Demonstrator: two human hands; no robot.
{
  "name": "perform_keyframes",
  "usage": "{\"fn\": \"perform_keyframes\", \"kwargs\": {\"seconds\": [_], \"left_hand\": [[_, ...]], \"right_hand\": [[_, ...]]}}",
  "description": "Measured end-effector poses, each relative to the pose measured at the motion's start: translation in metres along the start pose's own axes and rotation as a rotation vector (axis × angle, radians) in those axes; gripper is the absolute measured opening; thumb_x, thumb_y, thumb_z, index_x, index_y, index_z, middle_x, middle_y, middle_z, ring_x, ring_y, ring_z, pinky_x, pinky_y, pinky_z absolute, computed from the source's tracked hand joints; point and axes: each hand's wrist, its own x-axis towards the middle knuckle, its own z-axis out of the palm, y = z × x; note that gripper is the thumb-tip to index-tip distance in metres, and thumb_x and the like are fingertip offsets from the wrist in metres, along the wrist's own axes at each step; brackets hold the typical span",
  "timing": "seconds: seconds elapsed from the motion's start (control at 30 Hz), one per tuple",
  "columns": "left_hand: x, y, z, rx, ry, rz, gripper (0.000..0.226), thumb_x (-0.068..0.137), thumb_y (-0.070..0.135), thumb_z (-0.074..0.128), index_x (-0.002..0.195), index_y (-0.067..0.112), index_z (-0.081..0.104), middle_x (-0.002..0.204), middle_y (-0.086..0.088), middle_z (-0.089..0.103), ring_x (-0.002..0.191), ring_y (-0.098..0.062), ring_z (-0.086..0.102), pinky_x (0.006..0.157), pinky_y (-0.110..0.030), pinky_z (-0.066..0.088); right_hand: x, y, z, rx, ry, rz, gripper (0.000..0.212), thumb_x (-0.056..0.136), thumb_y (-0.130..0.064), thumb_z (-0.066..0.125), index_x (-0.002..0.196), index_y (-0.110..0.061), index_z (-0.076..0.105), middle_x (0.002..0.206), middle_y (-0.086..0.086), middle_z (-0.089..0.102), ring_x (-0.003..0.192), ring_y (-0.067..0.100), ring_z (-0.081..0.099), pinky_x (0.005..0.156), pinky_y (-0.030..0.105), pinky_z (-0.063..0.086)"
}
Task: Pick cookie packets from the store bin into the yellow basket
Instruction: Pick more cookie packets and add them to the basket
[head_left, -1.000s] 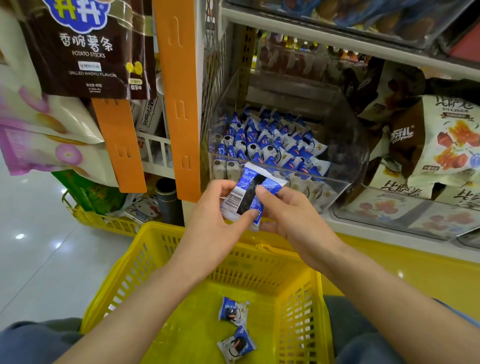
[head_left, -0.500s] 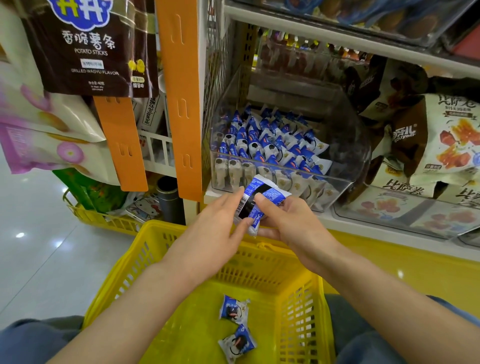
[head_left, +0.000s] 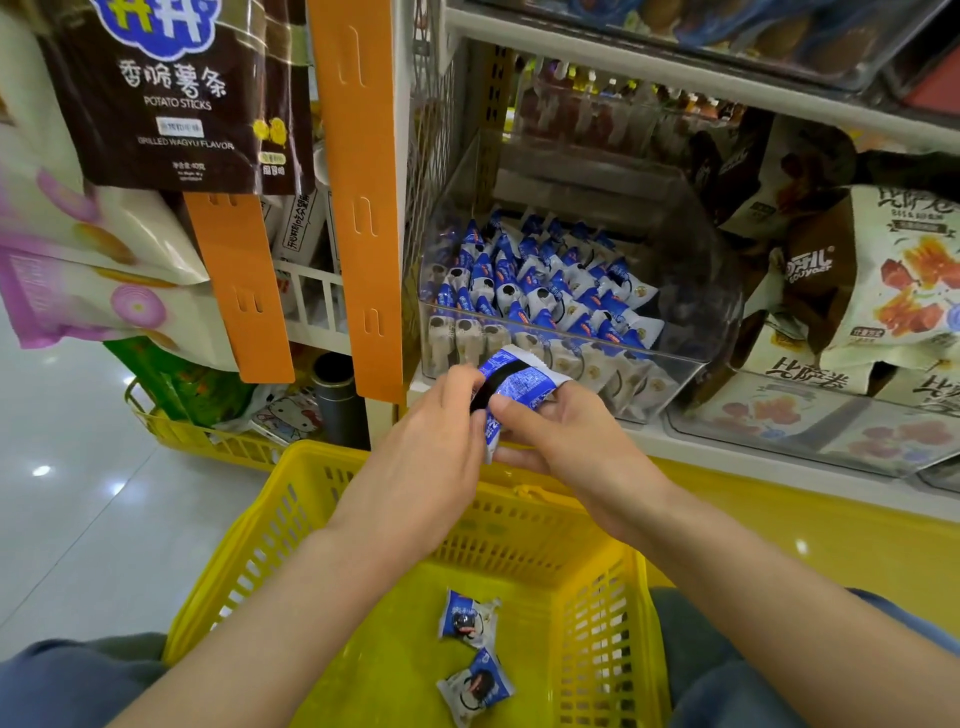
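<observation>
**One packet between two hands, above the basket**

Both hands hold a single blue-and-white cookie packet (head_left: 514, 382) just in front of the store bin (head_left: 696, 312) and above the far rim of the yellow basket (head_left: 228, 561). The left hand (head_left: 426, 457) pinches the packet's left edge. Its fingertips are tucked behind the wrapper, so how they lie cannot be made out. The right hand (head_left: 566, 441) has its thumb pressed on the front and its fingers curled under the packet. The packet's lower part is covered by the two hands, and the print on it is too small to read.

The clear bin stands on the shelf (head_left: 727, 452), and the packets in the bin (head_left: 535, 280) are packed in rows. Its front wall blurs the lowest row, and glare hides its right side. Two packets lie on the basket floor, one (head_left: 467, 618) just beyond the other (head_left: 478, 686), and the bottom edge of the frame cuts off the basket's near side.

A potato sticks bag (head_left: 176, 104) hangs at upper left with its top out of view. The snack bags (head_left: 883, 280) beside the bin run off the right edge. A second basket (head_left: 171, 431) on the floor (head_left: 62, 493) is mostly hidden behind hanging goods.
</observation>
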Motion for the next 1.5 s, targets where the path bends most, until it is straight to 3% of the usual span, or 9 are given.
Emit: {"fn": "perform_keyframes", "kwargs": {"seconds": [0.13,0.37,0.47,0.63,0.73,0.93,1.1,1.27,1.5], "left_hand": [[0.002,0.002,-0.001,-0.173,-0.018,-0.066,0.025,0.093,0.039,0.042,0.116,0.034,0.035,0.107,0.017,0.048,0.094,0.012,0.047,0.071,-0.003,0.041],[0.004,0.002,-0.009,-0.115,-0.009,-0.044,0.011,0.095,0.031,0.042,0.103,0.032,0.036,0.103,0.009,0.057,0.083,-0.002,0.055,0.064,-0.024,0.049],[0.004,0.001,-0.010,-0.119,-0.010,-0.028,0.006,0.094,0.030,0.043,0.092,0.030,0.038,0.097,0.008,0.058,0.075,0.003,0.053,0.052,-0.020,0.043],[0.012,-0.004,-0.014,-0.286,-0.004,-0.091,0.020,0.090,0.016,0.054,0.076,0.028,0.047,0.094,0.008,0.063,0.090,0.004,0.059,0.068,-0.013,0.050],[0.019,-0.009,-0.019,-0.345,-0.057,-0.154,0.020,0.089,0.014,0.057,0.075,0.027,0.052,0.094,0.011,0.064,0.087,-0.002,0.062,0.067,-0.017,0.053],[0.019,-0.005,-0.018,-0.341,-0.044,-0.176,0.014,0.089,0.021,0.057,0.081,0.029,0.049,0.085,0.011,0.062,0.076,0.001,0.061,0.060,-0.014,0.048],[0.009,0.003,-0.016,-0.019,0.024,-0.005,0.019,0.093,0.031,0.045,0.110,0.023,0.044,0.100,0.009,0.057,0.082,-0.007,0.057,0.062,-0.025,0.050],[0.007,0.008,-0.013,0.154,0.058,0.097,0.028,0.094,0.020,0.045,0.121,0.011,0.048,0.103,-0.008,0.065,0.070,-0.009,0.045,0.048,-0.014,0.029],[0.007,0.012,-0.017,0.174,0.043,0.136,0.025,0.096,0.019,0.042,0.112,0.005,0.054,0.085,-0.010,0.065,0.061,-0.012,0.043,0.045,-0.011,0.024]], "right_hand": [[0.000,-0.003,-0.002,0.000,-0.007,-0.018,0.021,0.095,-0.017,0.051,0.115,-0.013,0.055,0.095,0.002,0.071,0.081,0.007,0.069,0.062,0.019,0.055],[-0.001,-0.001,-0.002,-0.018,0.017,-0.041,0.009,0.095,-0.017,0.049,0.102,-0.018,0.055,0.091,0.002,0.070,0.073,0.006,0.069,0.060,0.020,0.057],[0.000,0.000,0.000,-0.095,0.049,-0.079,0.024,0.093,-0.016,0.053,0.116,-0.013,0.048,0.103,0.007,0.067,0.077,0.006,0.068,0.059,0.022,0.057],[0.003,0.003,0.001,-0.213,0.080,-0.142,0.031,0.092,-0.019,0.056,0.120,-0.014,0.043,0.100,0.001,0.065,0.074,0.003,0.068,0.058,0.021,0.056],[0.004,0.002,-0.001,-0.226,0.076,-0.152,0.029,0.092,-0.021,0.055,0.118,-0.017,0.043,0.099,0.000,0.065,0.074,0.003,0.068,0.055,0.019,0.054],[0.004,0.001,0.000,-0.158,0.054,-0.118,0.027,0.093,-0.020,0.054,0.117,-0.011,0.045,0.096,0.006,0.067,0.069,0.008,0.069,0.056,0.023,0.056],[0.003,0.003,0.001,-0.170,0.017,-0.119,0.023,0.093,-0.019,0.053,0.113,-0.014,0.045,0.089,0.000,0.064,0.067,0.005,0.067,0.056,0.023,0.056],[0.001,0.008,0.002,-0.323,0.023,-0.197,0.022,0.091,-0.020,0.056,0.109,-0.019,0.043,0.092,-0.003,0.061,0.078,0.010,0.067,0.060,0.024,0.058],[0.001,0.008,0.004,-0.202,0.039,-0.200,0.004,0.094,-0.025,0.049,0.098,-0.026,0.047,0.088,0.002,0.065,0.072,0.008,0.068,0.056,0.021,0.055]]}}
